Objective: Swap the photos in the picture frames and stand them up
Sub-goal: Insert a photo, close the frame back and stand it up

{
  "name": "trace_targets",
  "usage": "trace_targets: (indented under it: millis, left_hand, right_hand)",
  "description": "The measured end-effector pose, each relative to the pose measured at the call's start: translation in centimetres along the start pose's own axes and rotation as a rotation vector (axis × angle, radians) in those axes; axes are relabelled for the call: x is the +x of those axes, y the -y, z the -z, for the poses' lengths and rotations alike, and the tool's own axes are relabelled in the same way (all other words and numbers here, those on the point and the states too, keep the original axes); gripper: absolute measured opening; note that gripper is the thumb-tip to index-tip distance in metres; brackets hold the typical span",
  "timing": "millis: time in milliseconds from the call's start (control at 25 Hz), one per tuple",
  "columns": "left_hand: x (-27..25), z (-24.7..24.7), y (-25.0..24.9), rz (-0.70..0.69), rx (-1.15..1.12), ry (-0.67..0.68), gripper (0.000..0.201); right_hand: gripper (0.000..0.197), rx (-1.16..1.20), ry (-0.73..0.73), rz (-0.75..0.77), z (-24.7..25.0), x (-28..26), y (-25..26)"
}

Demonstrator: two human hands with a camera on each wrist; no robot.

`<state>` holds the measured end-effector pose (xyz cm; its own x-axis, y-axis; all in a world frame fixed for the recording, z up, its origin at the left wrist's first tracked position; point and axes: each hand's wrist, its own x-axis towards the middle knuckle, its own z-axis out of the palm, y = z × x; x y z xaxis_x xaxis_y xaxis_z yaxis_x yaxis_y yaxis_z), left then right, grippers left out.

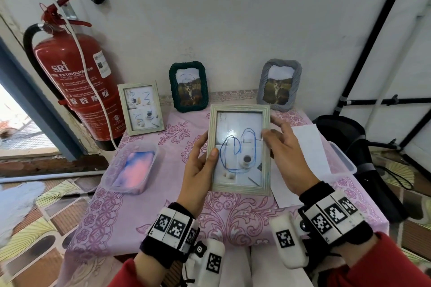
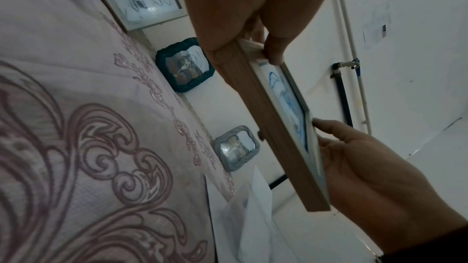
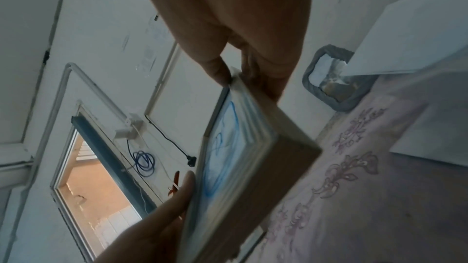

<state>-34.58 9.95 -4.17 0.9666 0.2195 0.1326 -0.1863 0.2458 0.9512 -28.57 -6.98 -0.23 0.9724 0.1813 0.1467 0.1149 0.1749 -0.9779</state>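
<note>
A: Pale wood frame [image 1: 240,149] is gripped from both sides, held off the table [image 1: 163,184], glass toward the head camera, portrait, top edge tipped away. Photo inside has blue pen scribble on it.

B: Left hand [image 1: 200,165]?

A: Thumb lies across the front left edge, tip on the glass. Fingers go behind the frame, out of sight from the head view. Left wrist view shows the thumb over the front lip and the palm behind the back edge. Clamped on the frame.

B: Right hand [image 1: 285,154]?

A: Thumb on the front right edge near the upper half, fingers wrapped behind, one fingertip visible past the right edge near the top corner. Right wrist view confirms thumb in front, fingers at the back. Also clamped on the frame. Both wrists low, forearms angled in from the near edge, red sleeves.

B: Rest of the table?

A: Three frames standing along the back at the wall: second wood frame [image 1: 140,107] left, dark green frame [image 1: 188,86] centre, grey frame [image 1: 279,84] right. Green and grey both show a cat photo. White sheet of paper [image 1: 310,147] lies flat under and right of the right hand. Clear plastic tub [image 1: 130,166] with a pink and blue item on the left. Red fire extinguisher [image 1: 77,77] on the wall, left of the table.
</note>
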Motion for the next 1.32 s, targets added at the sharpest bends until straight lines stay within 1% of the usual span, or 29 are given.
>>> trace_targets:
  millis: [120, 200, 280, 360, 480, 600, 800, 880, 1000, 1080, 1200, 1280, 1320]
  left_hand:
    - [-0.2, 0.3, 0.8, 0.013, 0.007, -0.056, 0.044]
    - [-0.3, 0.7, 1.5, 0.026, 0.038, -0.106, 0.044]
    - [-0.2, 1.3, 2.4, 0.059, 0.103, -0.164, 0.044]
    - [-0.2, 2.0, 3.4, 0.109, 0.136, -0.187, 0.045]
    - [-0.4, 3.1, 4.5, 0.157, 0.143, -0.193, 0.043]
    - [-0.6, 3.8, 5.2, 0.186, 0.240, -0.172, 0.039]
    - [-0.7, 4.4, 6.1, 0.224, 0.302, -0.136, 0.048]
    - [-0.6, 4.5, 6.2, 0.197, 0.417, -0.138, 0.047]
    - [-0.2, 4.7, 6.3, 0.189, 0.612, -0.202, 0.046]
    - [-0.1, 4.9, 6.3, 0.229, 0.644, -0.216, 0.047]
    - [-0.2, 5.1, 6.1, 0.250, 0.663, -0.194, 0.051]
    - [-0.2, 5.3, 5.5, 0.226, 0.673, -0.172, 0.052]
    - [-0.1, 5.5, 5.0, 0.193, 0.664, -0.176, 0.051]
  right_hand:
    - [0.053, -0.124, 0.052, -0.086, 0.0, -0.6, -1.9]
    - [0.060, -0.194, 0.093, -0.119, 0.0, -1.3, -3.4]
    - [0.061, -0.238, 0.122, -0.135, -0.1, -1.6, -4.5]
    - [0.060, -0.282, 0.140, -0.165, -0.1, -1.6, -5.4]
    - [0.064, -0.419, 0.162, -0.193, 0.0, -1.3, -6.6]
    - [0.067, -0.531, 0.181, -0.210, 0.2, -1.2, -7.7]
    - [0.070, -0.535, 0.212, -0.250, 0.4, -1.3, -8.9]
    - [0.070, -0.555, 0.220, -0.249, 0.4, -1.3, -8.9]
    - [0.068, -0.557, 0.245, -0.259, 0.5, -1.3, -8.8]
    - [0.067, -0.574, 0.253, -0.259, 0.5, -1.3, -8.7]
    - [0.069, -0.606, 0.259, -0.261, 0.7, -1.2, -8.5]
    - [0.072, -0.601, 0.264, -0.277, 0.9, -1.0, -8.4]
    - [0.074, -0.601, 0.267, -0.278, 1.1, -1.0, -8.5]
